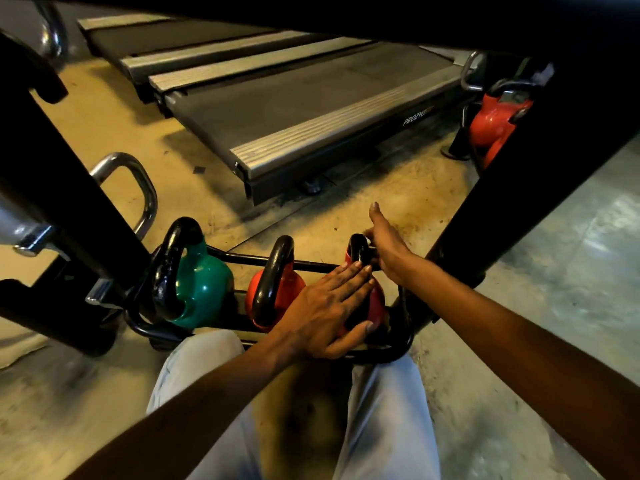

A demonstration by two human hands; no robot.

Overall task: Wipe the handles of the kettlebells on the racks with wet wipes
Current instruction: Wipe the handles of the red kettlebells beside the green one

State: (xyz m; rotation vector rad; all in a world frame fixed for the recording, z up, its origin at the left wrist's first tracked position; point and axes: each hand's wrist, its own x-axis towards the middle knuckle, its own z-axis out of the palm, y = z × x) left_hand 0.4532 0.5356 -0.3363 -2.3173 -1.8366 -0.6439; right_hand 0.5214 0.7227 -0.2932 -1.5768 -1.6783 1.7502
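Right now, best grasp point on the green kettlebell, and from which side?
Probably the top arch of the green kettlebell's black handle, coming from above: the loop stands upright and unobstructed, while the rack's lower rail crosses the rounded body in front.

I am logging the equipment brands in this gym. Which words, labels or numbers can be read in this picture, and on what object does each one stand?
"PROZYO": pale letters on the dark side rail of the nearest treadmill; the word seems to go on, but the rest is too dim to read.
Green kettlebell, red kettlebells and black rack: no readable marks.
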